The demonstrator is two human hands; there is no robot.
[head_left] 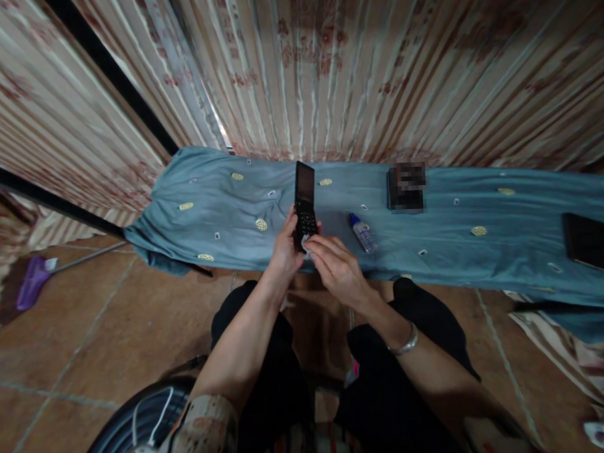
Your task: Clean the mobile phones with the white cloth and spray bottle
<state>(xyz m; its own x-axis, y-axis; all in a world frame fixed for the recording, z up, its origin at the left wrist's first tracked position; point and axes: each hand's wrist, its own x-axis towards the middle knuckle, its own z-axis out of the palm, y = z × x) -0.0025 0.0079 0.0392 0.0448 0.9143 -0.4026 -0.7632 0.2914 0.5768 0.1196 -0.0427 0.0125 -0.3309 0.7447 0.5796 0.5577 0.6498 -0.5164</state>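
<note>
A black flip phone stands unfolded, its screen half up and its keypad facing me. My left hand is wrapped round the lower half of the phone. Between the pinched fingers of my right hand is a small white wipe, pressed against the bottom of the keypad. Just to the right, on the blue cloth, lies a small clear bottle with a blue cap.
A blue patterned cloth covers the long narrow surface before me. On it are a dark, partly blurred box-like object and a black tablet-like item. Striped curtains hang behind. A purple broom head rests on the floor at left.
</note>
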